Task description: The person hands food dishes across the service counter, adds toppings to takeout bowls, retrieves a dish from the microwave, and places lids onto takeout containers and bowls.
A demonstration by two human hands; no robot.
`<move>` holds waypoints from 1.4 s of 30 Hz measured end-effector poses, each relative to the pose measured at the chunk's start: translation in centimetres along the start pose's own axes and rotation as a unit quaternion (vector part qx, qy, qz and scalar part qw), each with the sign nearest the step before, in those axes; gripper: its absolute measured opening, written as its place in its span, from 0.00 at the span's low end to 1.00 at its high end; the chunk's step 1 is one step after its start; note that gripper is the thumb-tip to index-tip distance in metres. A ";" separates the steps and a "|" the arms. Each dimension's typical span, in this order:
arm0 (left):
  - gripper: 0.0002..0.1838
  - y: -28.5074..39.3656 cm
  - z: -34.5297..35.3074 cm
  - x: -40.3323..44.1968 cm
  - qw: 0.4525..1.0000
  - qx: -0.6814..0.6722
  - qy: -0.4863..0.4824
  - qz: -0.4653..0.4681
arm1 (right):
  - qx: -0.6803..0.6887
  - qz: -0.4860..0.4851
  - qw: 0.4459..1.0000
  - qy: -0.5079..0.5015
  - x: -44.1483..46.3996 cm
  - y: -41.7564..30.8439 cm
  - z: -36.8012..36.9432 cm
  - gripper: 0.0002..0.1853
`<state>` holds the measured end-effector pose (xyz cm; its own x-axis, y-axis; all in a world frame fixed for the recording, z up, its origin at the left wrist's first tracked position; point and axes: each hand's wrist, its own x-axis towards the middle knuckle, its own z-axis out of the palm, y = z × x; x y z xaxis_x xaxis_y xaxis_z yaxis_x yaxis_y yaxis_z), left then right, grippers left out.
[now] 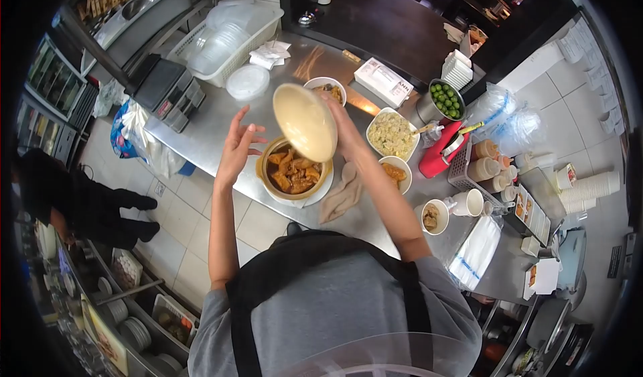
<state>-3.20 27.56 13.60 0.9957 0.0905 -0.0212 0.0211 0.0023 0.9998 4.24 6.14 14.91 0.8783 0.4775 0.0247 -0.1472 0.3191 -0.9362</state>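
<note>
My right hand (345,129) grips a cream-coloured pot lid (303,122), tilted on its side above the clay pot. Part of that hand is hidden behind the lid. Below it, the clay pot (262,168) stands uncovered on a white plate (312,200), with pieces of food in brown sauce (293,173) inside. My left hand (239,142) hovers just left of the pot, fingers spread, holding nothing. A crumpled beige cloth (341,195) lies right of the pot. Behind the lid sits a white bowl of food (327,84).
Fried rice (391,134) in a square dish, a bowl (400,182), paper cups (467,203), limes (445,100) and sauce bottles (483,169) occupy the right side. A plastic basket (221,75) stands at the back left. Another person (80,196) in dark clothes is at far left.
</note>
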 end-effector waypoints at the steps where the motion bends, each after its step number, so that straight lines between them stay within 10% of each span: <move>1: 0.26 -0.7 -0.6 -0.4 1.000 0.016 0.021 -0.005 | -0.136 -0.021 0.990 -0.003 -0.4 -0.1 0.0 0.18; 4: 0.26 -3.1 -2.3 -1.5 0.996 0.052 0.066 -0.016 | -0.483 -0.211 0.849 0.027 -1.5 1.3 0.0 0.16; 6: 0.27 -4.5 -3.0 -2.5 0.994 0.062 0.081 -0.030 | -0.579 -0.132 0.805 -0.017 -3.0 0.7 1.8 0.18; 14: 0.27 -9.2 -3.6 -5.3 0.988 0.088 0.114 -0.055 | -0.713 -0.304 0.628 -0.066 -2.8 7.4 2.3 0.18; 19: 0.27 -9.9 -2.7 -7.3 0.993 0.043 0.101 -0.034 | -0.716 -0.178 0.670 -0.076 -2.7 10.1 2.0 0.18; 32: 0.27 -15.5 1.9 -7.2 0.943 -0.114 -0.144 -0.276 | -0.667 -0.305 0.677 -0.066 -3.0 11.6 1.0 0.24; 42: 0.33 -16.0 -4.3 -4.3 0.961 -0.145 -0.011 -0.233 | -0.718 -0.257 0.646 -0.006 0.5 14.8 3.8 0.32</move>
<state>-8.18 31.38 -2.28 0.8857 -0.0097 -0.4642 0.4432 0.3156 0.8390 0.80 14.25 2.41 0.6381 0.6198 0.4569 0.7448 -0.6474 -0.1619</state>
